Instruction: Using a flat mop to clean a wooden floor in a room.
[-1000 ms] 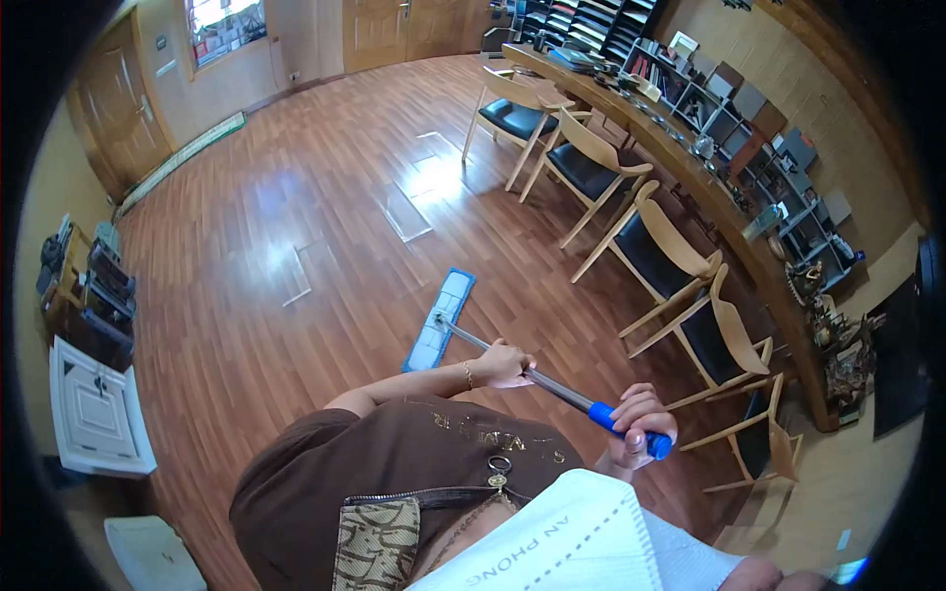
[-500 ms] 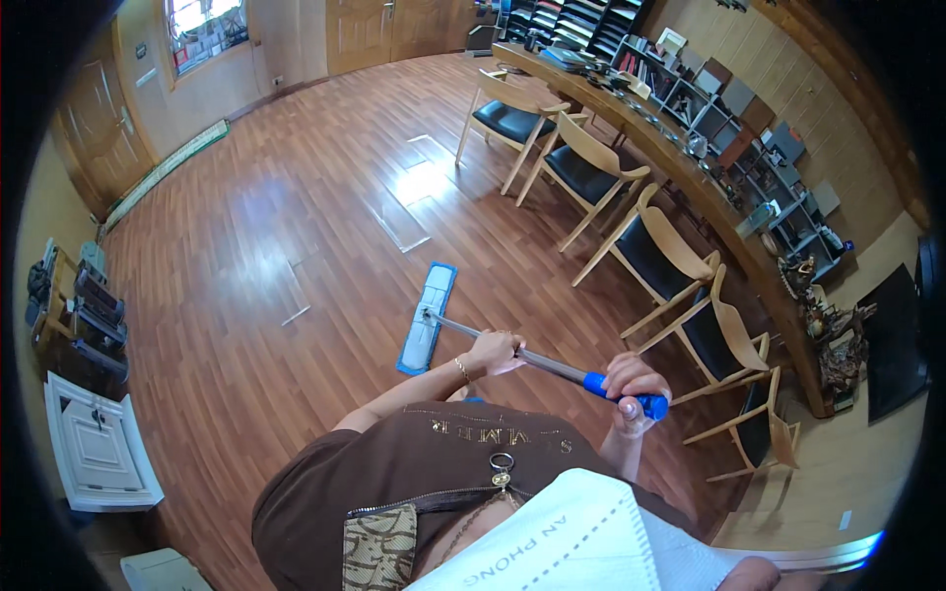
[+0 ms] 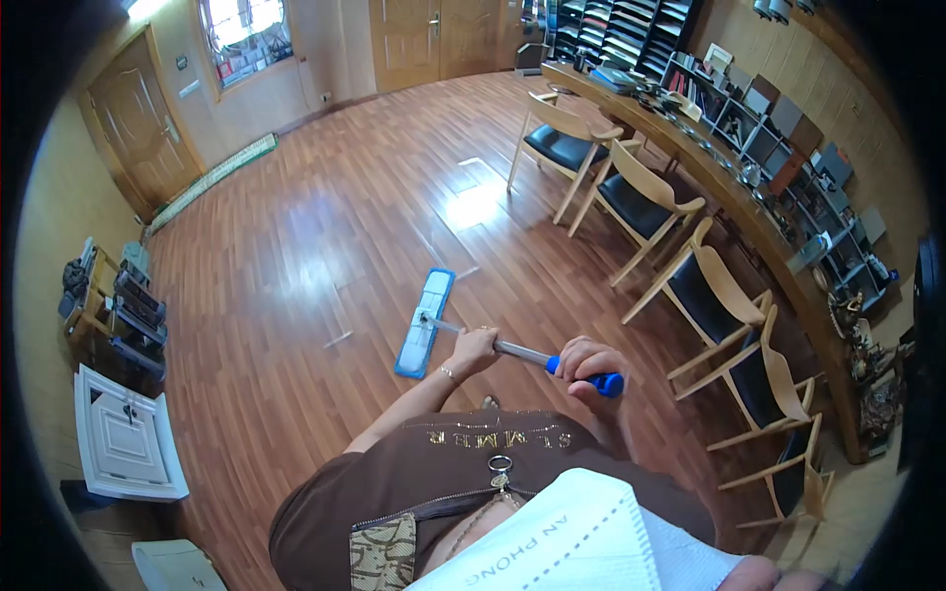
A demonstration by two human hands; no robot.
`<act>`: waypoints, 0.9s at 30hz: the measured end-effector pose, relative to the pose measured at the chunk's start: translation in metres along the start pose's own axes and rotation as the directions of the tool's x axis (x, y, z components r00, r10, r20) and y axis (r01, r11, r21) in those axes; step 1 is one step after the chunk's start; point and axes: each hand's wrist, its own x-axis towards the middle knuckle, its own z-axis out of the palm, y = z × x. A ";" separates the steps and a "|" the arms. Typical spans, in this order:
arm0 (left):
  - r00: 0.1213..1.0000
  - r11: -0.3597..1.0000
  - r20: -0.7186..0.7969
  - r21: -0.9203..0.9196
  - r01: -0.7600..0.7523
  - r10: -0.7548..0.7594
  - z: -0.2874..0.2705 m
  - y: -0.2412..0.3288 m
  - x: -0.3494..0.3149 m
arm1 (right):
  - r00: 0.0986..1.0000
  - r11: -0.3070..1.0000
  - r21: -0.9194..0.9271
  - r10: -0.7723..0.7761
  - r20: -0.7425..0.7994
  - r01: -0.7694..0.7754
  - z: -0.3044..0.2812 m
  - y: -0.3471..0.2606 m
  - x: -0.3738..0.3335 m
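Note:
A flat mop point(image 3: 427, 323) with a light blue head and darker blue fringe lies against the wooden floor point(image 3: 286, 394) in front of me. Its metal pole runs from the head up to the right, ending in a blue grip. My left hand point(image 3: 475, 350), with a bracelet at the wrist, is closed round the lower pole. Higher up, my right hand point(image 3: 587, 364) wraps the blue grip near its end. Part of the pole is hidden behind my fingers.
Several wooden chairs point(image 3: 645, 202) with black seats line a long wooden table point(image 3: 724, 167) on the right. On the left are a white cabinet point(image 3: 128, 433), a rack point(image 3: 99, 305) and a door point(image 3: 148, 118). Light glares off the floor ahead.
My right hand and the grip end have shifted left and slightly up, nearer my left hand. The room has swung rightward in view. The mop head keeps nearly the same place in the picture.

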 end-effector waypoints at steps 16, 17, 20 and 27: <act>0.937 0.962 -0.217 -0.085 0.261 -0.273 -0.015 -0.106 0.090 | 0.918 0.986 -0.002 0.156 0.364 -0.166 -0.067 0.154 0.071; 0.933 0.961 -0.231 -0.094 0.260 -0.275 -0.010 -0.109 0.093 | 0.907 0.982 -0.009 0.177 0.382 -0.188 -0.073 0.153 0.074; 0.947 0.969 -0.209 -0.086 0.232 -0.245 -0.003 -0.110 0.110 | 0.932 0.968 -0.028 0.247 0.265 -0.249 -0.088 0.152 0.068; 0.986 0.988 -0.060 0.002 0.155 -0.155 0.011 -0.086 0.173 | 0.892 0.889 0.074 0.447 0.074 -0.451 -0.141 0.147 0.053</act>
